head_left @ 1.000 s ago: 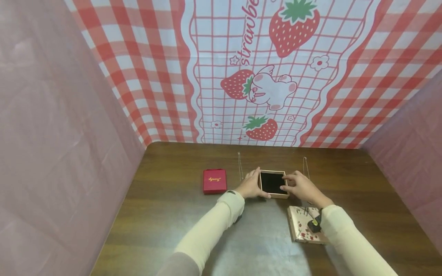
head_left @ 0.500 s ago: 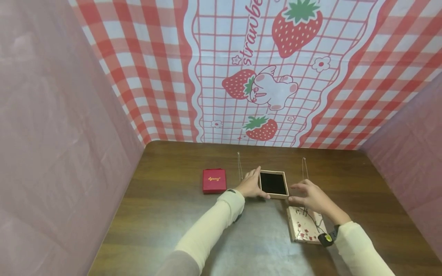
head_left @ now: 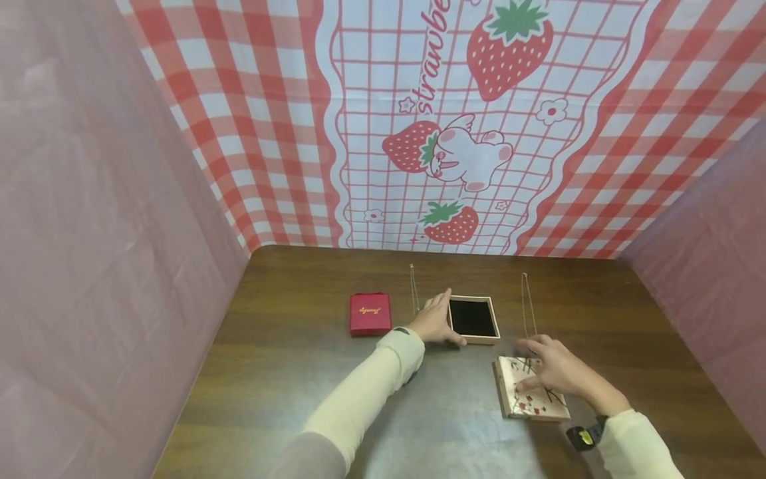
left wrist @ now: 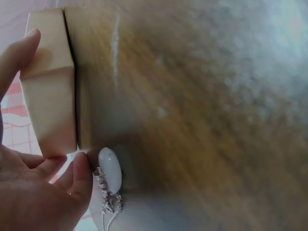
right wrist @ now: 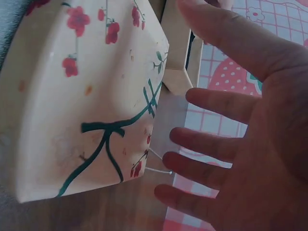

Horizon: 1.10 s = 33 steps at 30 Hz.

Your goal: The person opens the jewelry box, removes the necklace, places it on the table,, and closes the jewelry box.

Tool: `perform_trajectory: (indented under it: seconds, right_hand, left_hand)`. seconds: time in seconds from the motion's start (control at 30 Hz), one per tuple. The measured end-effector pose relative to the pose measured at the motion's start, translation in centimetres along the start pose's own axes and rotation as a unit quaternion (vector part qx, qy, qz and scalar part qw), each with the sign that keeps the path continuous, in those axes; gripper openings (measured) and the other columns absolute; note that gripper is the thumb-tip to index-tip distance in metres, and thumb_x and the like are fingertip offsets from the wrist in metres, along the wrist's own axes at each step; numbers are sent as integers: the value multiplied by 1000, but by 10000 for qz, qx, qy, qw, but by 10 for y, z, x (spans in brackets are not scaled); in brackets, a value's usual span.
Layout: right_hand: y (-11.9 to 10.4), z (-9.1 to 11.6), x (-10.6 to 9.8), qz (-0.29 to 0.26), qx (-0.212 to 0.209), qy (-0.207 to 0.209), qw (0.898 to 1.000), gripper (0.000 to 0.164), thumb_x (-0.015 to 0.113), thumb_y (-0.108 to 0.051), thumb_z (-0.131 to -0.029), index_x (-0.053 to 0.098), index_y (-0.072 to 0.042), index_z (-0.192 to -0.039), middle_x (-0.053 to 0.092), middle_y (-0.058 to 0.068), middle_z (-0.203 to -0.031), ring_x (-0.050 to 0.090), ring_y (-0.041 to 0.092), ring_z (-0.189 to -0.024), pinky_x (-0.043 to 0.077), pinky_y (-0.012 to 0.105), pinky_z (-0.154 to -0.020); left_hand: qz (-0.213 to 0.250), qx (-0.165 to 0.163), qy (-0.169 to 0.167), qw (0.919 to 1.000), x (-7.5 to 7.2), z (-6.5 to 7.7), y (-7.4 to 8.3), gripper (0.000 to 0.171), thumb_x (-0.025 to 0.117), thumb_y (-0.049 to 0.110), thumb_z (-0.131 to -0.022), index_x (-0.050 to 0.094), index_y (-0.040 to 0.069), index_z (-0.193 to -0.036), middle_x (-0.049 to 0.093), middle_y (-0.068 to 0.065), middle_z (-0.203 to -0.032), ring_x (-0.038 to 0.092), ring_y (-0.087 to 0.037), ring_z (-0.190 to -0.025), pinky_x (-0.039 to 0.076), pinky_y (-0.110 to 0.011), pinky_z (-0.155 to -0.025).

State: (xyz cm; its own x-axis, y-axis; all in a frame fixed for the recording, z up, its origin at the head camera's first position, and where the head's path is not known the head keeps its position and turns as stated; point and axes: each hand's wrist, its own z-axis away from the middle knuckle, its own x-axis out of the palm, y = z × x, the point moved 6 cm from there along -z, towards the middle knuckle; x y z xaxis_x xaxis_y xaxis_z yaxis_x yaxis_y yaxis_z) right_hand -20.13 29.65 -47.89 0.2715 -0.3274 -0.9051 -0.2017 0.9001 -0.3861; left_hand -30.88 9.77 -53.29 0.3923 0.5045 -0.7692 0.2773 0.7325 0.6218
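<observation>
An open square box (head_left: 482,340) with a black pad inside sits mid-table in the head view. My left hand (head_left: 435,320) grips its left side, thumb on the near wall and fingers toward the far one. A necklace (head_left: 413,287) lies left of that hand; its white oval pendant (left wrist: 111,171) shows beside the fingertips in the left wrist view. My right hand (head_left: 559,366) hovers over the floral box lid (head_left: 526,407), with fingers spread and holding nothing; contact cannot be told. Another necklace (head_left: 528,303) lies beyond the right hand, its lower end hidden.
A small red box (head_left: 370,314) with gold lettering lies on the wooden table (head_left: 287,372) at left. A strawberry-print cloth (head_left: 449,186) hangs behind the table. Pink cloth stands along both sides.
My right hand has left the open box and moved right and nearer, to over the floral lid. My left hand has stayed on the open box.
</observation>
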Motion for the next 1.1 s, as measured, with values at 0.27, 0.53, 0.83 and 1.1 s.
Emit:
perform_trajectory:
  seconds: [0.27, 0.53, 0.83, 1.1]
  right_hand:
    - [5, 12, 8, 149, 29, -123, 9998, 102, 89, -46, -54, 51, 4, -133, 48, 38, -128, 46, 57, -114, 44, 70, -86]
    - [4, 17, 12, 328, -290, 384, 9983, 100, 91, -39, -46, 55, 5, -128, 55, 36, -122, 51, 54, -110, 43, 68, -88]
    - [4, 28, 17, 532, -170, 244, 9981, 111, 92, -36, -37, 51, 1, -134, 50, 35, -132, 46, 58, -117, 42, 75, -82]
    - [6, 30, 22, 292, -3, 94, 9995, 115, 94, -26, -35, 47, 3, -137, 45, 37, -135, 51, 59, -108, 47, 67, -82]
  left_hand:
    - [-140, 83, 28, 9999, 1, -2, 0, 119, 89, 43, -66, 18, 7, -155, 31, -10, -159, 32, -30, -145, 32, -40, -118]
    - [-113, 69, 153, 9998, -3, -2, 0, 118, 90, 43, -63, 23, 7, -153, 37, -11, -155, 36, -29, -142, 34, -38, -116]
    - [-123, 29, 195, 9997, -2, 0, 1, 116, 91, 42, -62, 26, 8, -152, 40, -11, -153, 38, -28, -141, 35, -36, -116]
    - [-136, 58, 198, 9997, 0, -1, 0, 116, 91, 41, -63, 26, 7, -152, 39, -10, -154, 38, -28, -141, 34, -36, -116]
